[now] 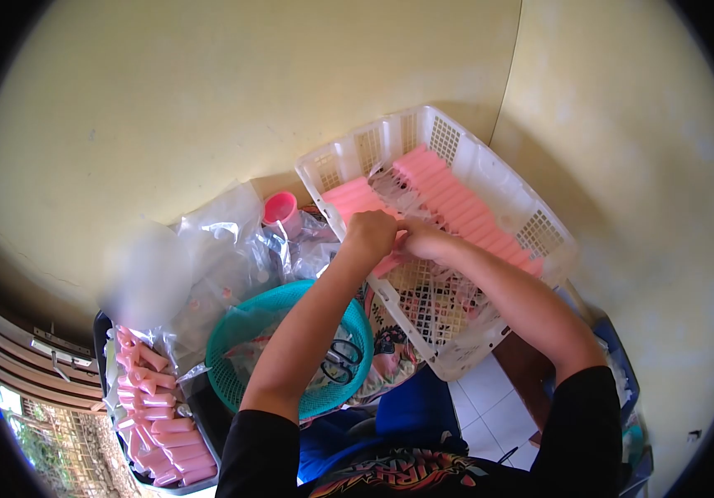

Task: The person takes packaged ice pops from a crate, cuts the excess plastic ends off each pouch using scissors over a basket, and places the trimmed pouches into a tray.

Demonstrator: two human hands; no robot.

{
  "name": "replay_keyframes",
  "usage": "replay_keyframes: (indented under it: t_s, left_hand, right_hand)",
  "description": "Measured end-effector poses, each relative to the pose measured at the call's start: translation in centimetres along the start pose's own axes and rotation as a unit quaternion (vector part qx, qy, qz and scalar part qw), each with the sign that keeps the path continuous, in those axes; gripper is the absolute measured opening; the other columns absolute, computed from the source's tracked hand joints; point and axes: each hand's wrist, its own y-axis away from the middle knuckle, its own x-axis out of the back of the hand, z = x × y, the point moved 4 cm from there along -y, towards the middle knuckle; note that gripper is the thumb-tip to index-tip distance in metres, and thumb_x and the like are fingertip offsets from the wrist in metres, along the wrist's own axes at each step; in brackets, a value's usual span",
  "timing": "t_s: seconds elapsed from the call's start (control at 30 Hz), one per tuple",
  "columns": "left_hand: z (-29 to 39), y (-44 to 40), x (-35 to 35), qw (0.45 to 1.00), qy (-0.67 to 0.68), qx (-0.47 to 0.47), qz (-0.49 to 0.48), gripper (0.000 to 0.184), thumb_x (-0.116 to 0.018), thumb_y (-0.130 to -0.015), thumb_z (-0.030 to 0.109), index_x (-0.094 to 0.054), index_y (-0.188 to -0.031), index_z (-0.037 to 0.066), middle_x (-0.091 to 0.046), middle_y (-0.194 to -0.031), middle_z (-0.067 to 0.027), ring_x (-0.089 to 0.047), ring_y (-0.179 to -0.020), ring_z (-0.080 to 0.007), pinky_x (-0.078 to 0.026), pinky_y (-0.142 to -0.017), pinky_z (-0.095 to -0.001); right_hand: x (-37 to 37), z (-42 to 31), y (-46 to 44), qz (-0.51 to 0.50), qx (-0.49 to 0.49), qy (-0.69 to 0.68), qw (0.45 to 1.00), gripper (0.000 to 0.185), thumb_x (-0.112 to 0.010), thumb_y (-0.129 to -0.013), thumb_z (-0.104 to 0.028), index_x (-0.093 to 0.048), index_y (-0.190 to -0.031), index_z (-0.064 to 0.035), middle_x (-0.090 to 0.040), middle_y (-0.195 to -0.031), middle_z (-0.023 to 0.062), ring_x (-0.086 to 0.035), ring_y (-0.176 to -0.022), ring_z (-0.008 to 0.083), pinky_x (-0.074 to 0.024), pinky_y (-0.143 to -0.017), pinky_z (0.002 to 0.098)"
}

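Observation:
My left hand (371,235) and my right hand (421,239) meet over the near left edge of a white plastic crate (477,353). The fingers of both are closed together around a small pink piece, mostly hidden between them. Inside the crate, long rows of pink tubes in clear plastic (456,199) lie side by side, and a shorter group of pink tubes (353,196) lies at its left. Below my left forearm, a round teal basket (220,386) holds clear plastic and black-handled scissors (342,362).
A black tray of pink wrapped pieces (158,415) stands at the lower left. Clear plastic bags (224,241) and a pink cup (282,213) lie left of the crate. Walls rise behind. Blue containers (622,365) stand at the right.

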Motion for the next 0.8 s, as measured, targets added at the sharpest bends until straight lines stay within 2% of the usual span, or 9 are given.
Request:
replay_keyframes:
  t_s: [0.07,0.1,0.17,0.27,0.33,0.5,0.67,0.8]
  left_hand:
    - [0.0,0.1,0.1,1.0,0.001,-0.001,0.0,0.023,-0.08,-0.069,0.024,-0.074,-0.086,0.009,-0.073,-0.087,-0.0126,-0.071,-0.086,-0.0295,-0.057,-0.072,-0.0421]
    - [0.0,0.1,0.2,1.0,-0.004,-0.006,0.009,0.022,-0.077,-0.071,0.024,-0.074,-0.086,0.008,-0.072,-0.087,-0.0136,-0.071,-0.085,-0.0299,-0.057,-0.071,-0.042]
    - [-0.1,0.1,0.1,1.0,-0.011,-0.009,0.015,0.021,-0.075,-0.073,0.024,-0.074,-0.086,0.008,-0.072,-0.087,-0.0145,-0.071,-0.085,-0.0303,-0.057,-0.071,-0.0419]
    - [0.0,0.2,0.3,0.999,-0.018,0.012,0.027,0.017,-0.07,-0.077,0.022,-0.074,-0.086,0.007,-0.072,-0.087,-0.0162,-0.071,-0.083,-0.0315,-0.057,-0.07,-0.0418]
    - [0.1,0.5,0.7,0.999,-0.013,-0.002,0.029,0.016,-0.065,-0.08,0.018,-0.074,-0.085,0.006,-0.072,-0.086,-0.0162,-0.071,-0.081,-0.0322,-0.057,-0.069,-0.0415]
    - [0.1,0.7,0.8,0.999,0.001,-0.018,0.051,0.013,-0.066,-0.077,0.016,-0.073,-0.083,0.006,-0.071,-0.085,-0.0162,-0.071,-0.08,-0.0322,-0.057,-0.068,-0.0419]
    - [-0.1,0.5,0.4,0.998,-0.01,-0.016,0.056,0.013,-0.066,-0.075,0.014,-0.073,-0.083,0.006,-0.071,-0.084,-0.016,-0.071,-0.08,-0.0324,-0.057,-0.068,-0.0421]
    - [0.1,0.6,0.7,0.999,-0.014,-0.012,0.036,0.013,-0.067,-0.074,0.014,-0.073,-0.083,0.006,-0.071,-0.084,-0.0157,-0.071,-0.081,-0.0324,-0.057,-0.069,-0.042]
  right_hand:
    - [-0.1,0.5,-0.2,0.013,-0.02,-0.088,0.996,0.038,-0.056,-0.085,0.007,-0.06,-0.122,0.001,-0.067,-0.102,0.0158,-0.069,-0.076,0.0204,-0.0582,-0.069,0.0324]
    - [-0.1,0.4,-0.1,0.011,-0.019,-0.088,0.996,0.038,-0.056,-0.085,0.007,-0.06,-0.122,0.001,-0.067,-0.102,0.0158,-0.069,-0.076,0.0204,-0.0582,-0.069,0.0324]
    - [-0.3,-0.2,0.2,-0.006,0.02,0.008,1.0,0.042,-0.056,-0.086,0.006,-0.058,-0.127,0.0007,-0.067,-0.103,0.0159,-0.07,-0.075,0.0209,-0.059,-0.068,0.032]
    - [-0.2,-0.5,0.5,0.001,0.004,0.04,0.999,0.041,-0.056,-0.087,0.004,-0.058,-0.128,0.0011,-0.067,-0.104,0.0162,-0.07,-0.074,0.0218,-0.06,-0.068,0.0322]
    - [-0.2,-0.2,0.5,-0.001,0.004,0.018,1.0,0.043,-0.057,-0.087,0.004,-0.057,-0.13,0.0008,-0.066,-0.106,0.0169,-0.07,-0.075,0.0227,-0.0604,-0.068,0.0329]
    - [-0.3,0.5,0.3,-0.006,-0.018,-0.064,0.998,0.053,-0.058,-0.085,0.004,-0.05,-0.137,-0.0011,-0.064,-0.113,0.0187,-0.071,-0.077,0.0254,-0.0617,-0.071,0.0341]
    - [-0.3,0.9,0.0,-0.04,-0.038,-0.024,0.998,0.063,-0.056,-0.081,0.011,-0.046,-0.142,-0.0027,-0.063,-0.119,0.0183,-0.07,-0.094,0.0269,-0.0629,-0.069,0.0338]
    - [-0.5,0.6,0.4,-0.035,-0.049,0.006,0.998,0.07,-0.056,-0.078,0.012,-0.044,-0.144,-0.0066,-0.062,-0.124,0.0175,-0.068,-0.101,0.0271,-0.063,-0.068,0.0335]
